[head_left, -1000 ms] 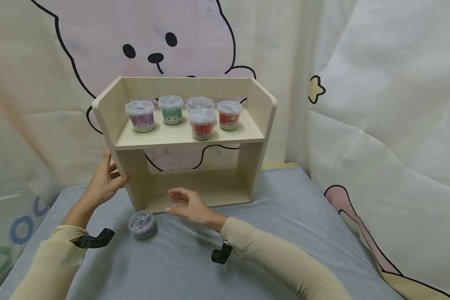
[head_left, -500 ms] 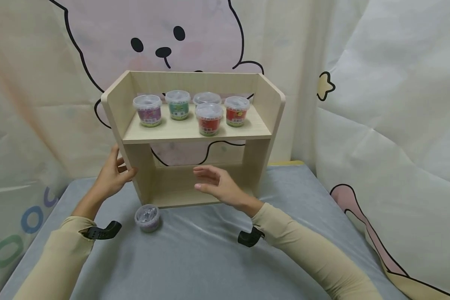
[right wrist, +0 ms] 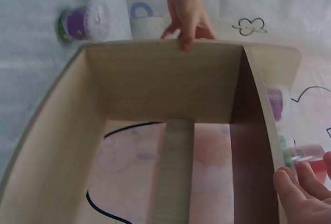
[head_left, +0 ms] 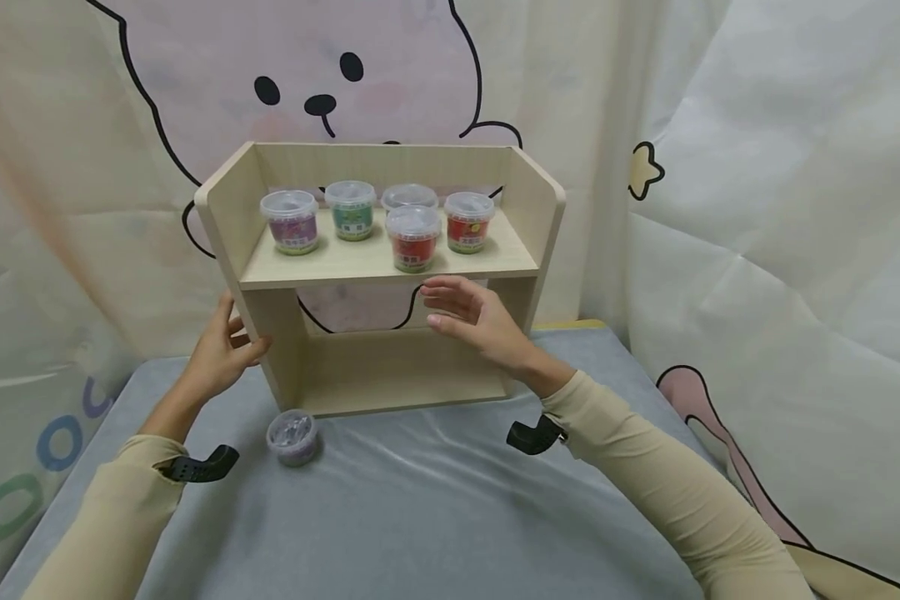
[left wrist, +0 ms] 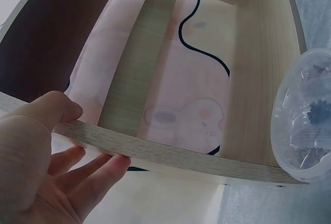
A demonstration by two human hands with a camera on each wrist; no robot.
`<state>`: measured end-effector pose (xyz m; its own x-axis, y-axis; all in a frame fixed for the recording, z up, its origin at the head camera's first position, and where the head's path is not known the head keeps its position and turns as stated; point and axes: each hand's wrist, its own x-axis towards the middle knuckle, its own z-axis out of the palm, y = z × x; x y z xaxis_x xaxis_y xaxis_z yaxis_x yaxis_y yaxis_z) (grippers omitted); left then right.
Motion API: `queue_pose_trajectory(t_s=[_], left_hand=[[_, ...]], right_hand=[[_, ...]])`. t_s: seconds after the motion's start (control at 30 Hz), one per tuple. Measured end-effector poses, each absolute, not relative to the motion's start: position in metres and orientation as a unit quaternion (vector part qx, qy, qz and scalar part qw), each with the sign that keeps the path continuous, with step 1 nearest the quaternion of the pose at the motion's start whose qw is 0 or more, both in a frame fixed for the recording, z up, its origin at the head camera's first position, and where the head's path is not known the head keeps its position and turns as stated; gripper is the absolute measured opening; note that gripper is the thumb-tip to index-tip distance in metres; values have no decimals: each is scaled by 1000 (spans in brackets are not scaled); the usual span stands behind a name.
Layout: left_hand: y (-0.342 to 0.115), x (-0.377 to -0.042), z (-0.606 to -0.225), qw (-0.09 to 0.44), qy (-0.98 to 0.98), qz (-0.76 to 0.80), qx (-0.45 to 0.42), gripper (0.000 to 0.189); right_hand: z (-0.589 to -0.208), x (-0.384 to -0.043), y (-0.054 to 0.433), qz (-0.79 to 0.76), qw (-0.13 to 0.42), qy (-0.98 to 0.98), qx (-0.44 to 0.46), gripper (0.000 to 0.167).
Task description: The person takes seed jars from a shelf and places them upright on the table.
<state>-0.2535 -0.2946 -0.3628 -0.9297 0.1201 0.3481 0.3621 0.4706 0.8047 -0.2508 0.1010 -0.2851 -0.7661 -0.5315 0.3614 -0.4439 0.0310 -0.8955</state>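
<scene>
At the wooden shelf's (head_left: 330, 263) left side, the left hand (head_left: 223, 348) pinches the panel's edge between thumb and fingers, some fingers partly hidden behind it in the head view. Before the upper board, the right hand (head_left: 476, 318) is loosely spread and holds nothing; the right wrist view cuts it off, and whether it touches the board cannot be told. Just above stands the front red cup (head_left: 413, 245), hiding much of the back cup (head_left: 405, 197). Beside the shelf's lower left corner, the tabletop cup (head_left: 292, 439) is cut off in the left wrist view.
</scene>
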Motion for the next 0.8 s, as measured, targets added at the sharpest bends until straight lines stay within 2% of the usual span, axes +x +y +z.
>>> queue_pose_trajectory(t_s=[0.17,0.8], left_hand=[[-297,-252,-364,124,-850,-493,-141,95],[-297,-254,-364,117,-856,-485,-138,94]], right_hand=[[-271,-257,107,-614,16,716,-331,49],[-238,-288,108,-590,-3,756,-282,63]])
